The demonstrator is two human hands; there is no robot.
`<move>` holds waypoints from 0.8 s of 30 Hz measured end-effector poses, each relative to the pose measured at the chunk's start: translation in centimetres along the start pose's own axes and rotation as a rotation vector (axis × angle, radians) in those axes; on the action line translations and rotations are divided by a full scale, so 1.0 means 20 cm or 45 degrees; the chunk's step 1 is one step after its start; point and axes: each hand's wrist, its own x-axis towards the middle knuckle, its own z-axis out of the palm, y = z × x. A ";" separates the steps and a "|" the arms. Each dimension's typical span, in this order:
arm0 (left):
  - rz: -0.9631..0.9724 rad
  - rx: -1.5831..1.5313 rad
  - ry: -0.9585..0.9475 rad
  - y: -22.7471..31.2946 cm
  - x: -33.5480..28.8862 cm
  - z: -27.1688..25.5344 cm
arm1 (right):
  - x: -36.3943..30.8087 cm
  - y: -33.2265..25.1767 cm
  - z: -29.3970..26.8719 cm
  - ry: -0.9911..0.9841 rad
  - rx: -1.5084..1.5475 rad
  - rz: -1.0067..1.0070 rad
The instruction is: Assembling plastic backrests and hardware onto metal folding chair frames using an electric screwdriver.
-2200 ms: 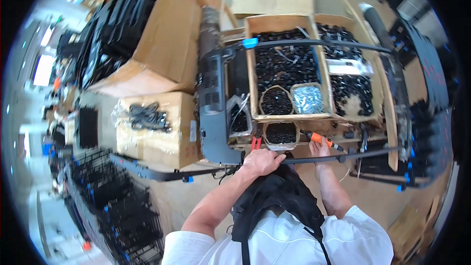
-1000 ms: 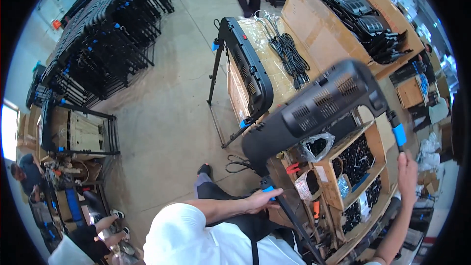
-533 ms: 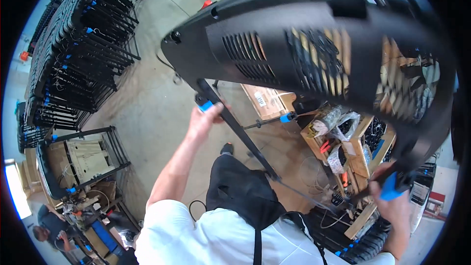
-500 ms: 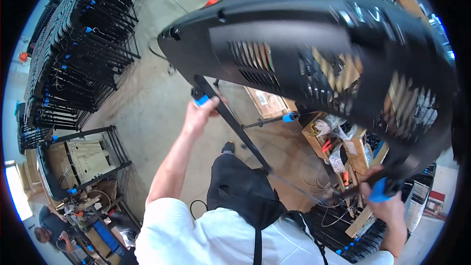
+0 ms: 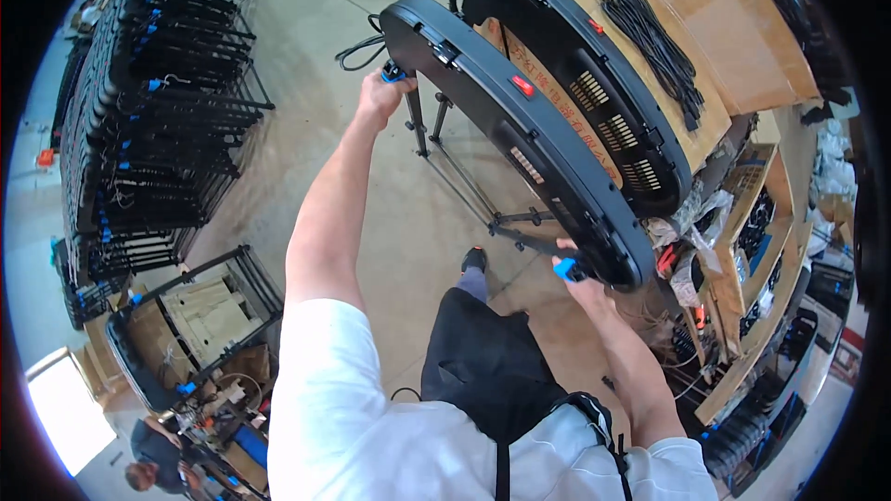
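Both my hands hold a long black housing (image 5: 455, 51) with rounded ends, vent slots and a red rocker switch (image 5: 522, 85). It is tilted, running from upper left to lower right ahead of me, with black tube legs (image 5: 450, 167) below it. My left hand (image 5: 379, 97) is closed on its far left end, at a blue-clipped joint. At the near right end my right hand (image 5: 587, 289) grips beside a blue clip (image 5: 563, 269); part of its fingers is hidden. Just behind stands a second, similar black housing (image 5: 548, 28).
Cardboard (image 5: 696, 14) covers a bench at the far right, with a coiled black cable (image 5: 654, 42) on it. Wooden bins (image 5: 733, 250) with bagged parts stand to the right. Stacked black frames (image 5: 139, 111) line the left. A person (image 5: 158, 450) works at lower left.
The housing has swung away from me and down, turning its switch edge upward. My right hand has moved left and forward, my left hand farther forward. The second housing has come into view.
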 end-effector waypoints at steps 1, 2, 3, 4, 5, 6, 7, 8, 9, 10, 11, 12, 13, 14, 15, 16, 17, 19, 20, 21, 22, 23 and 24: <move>0.022 0.026 0.033 0.02 0.09 -0.01 | 0.06 -0.06 0.03 0.057 0.058 0.023; 0.026 0.020 0.049 0.04 0.14 0.05 | 0.09 -0.05 0.05 0.096 0.082 0.059; -0.038 0.049 0.044 0.05 0.17 0.11 | 0.11 -0.05 0.05 0.108 0.071 0.077; -0.028 0.046 0.023 0.07 0.19 0.17 | 0.13 -0.05 0.04 0.059 0.079 0.202; -0.012 0.086 0.068 0.09 0.22 0.22 | 0.14 -0.05 0.02 0.011 0.090 0.327; 0.005 0.132 0.117 0.10 0.24 0.24 | 0.18 -0.10 -0.01 0.025 0.091 0.340; 0.019 0.136 0.101 0.12 0.25 0.25 | 0.22 -0.16 -0.05 -0.174 0.009 0.591; 0.029 0.215 0.146 0.13 0.25 0.29 | 0.25 -0.18 -0.09 -0.365 -0.077 0.847; 0.045 0.290 0.192 0.14 0.26 0.33 | 0.25 -0.15 -0.11 -0.332 -0.080 0.864; 0.069 0.272 0.206 0.16 0.27 0.36 | 0.24 -0.12 -0.13 -0.475 -0.214 0.787; 0.015 0.289 0.205 0.18 0.26 0.45 | 0.21 -0.05 -0.18 -0.617 -0.364 0.733; 0.068 0.276 0.218 0.17 0.28 0.44 | 0.17 -0.04 -0.20 -0.582 -0.354 0.762; 0.215 0.315 0.309 0.13 0.36 0.27 | 0.15 -0.09 -0.18 -0.485 -0.106 0.766; -0.027 0.077 0.174 0.13 0.30 0.52 | 0.00 0.02 -0.27 -0.373 0.033 0.882; 0.120 0.103 0.054 0.07 0.27 0.58 | -0.14 0.09 -0.33 -0.443 -0.023 0.935; 0.282 -0.059 0.052 -0.02 0.33 0.44 | -0.21 0.08 -0.29 -0.431 0.063 0.920; 0.027 0.177 -0.099 -0.11 0.19 0.68 | -0.49 0.17 -0.35 -0.403 0.040 1.064; -0.153 -0.038 -0.175 -0.33 0.32 0.10 | -0.52 0.04 -0.32 -0.449 0.197 1.224; -0.241 -0.144 -0.063 -0.54 0.07 0.53 | -0.89 0.17 -0.36 -0.480 0.142 1.443; -0.089 -0.066 -0.078 -0.56 0.13 0.20 | -0.90 0.12 -0.35 -0.436 0.275 1.381; -0.403 0.288 -0.404 -0.62 0.05 0.12 | -1.05 0.13 -0.42 -0.302 0.290 1.476; -0.390 0.295 -0.577 -0.83 -0.26 0.36 | -1.31 0.14 -0.48 -0.364 0.252 1.712; -0.441 0.672 -0.821 -0.93 -0.56 0.50 | -1.54 0.13 -0.52 -0.435 0.255 1.895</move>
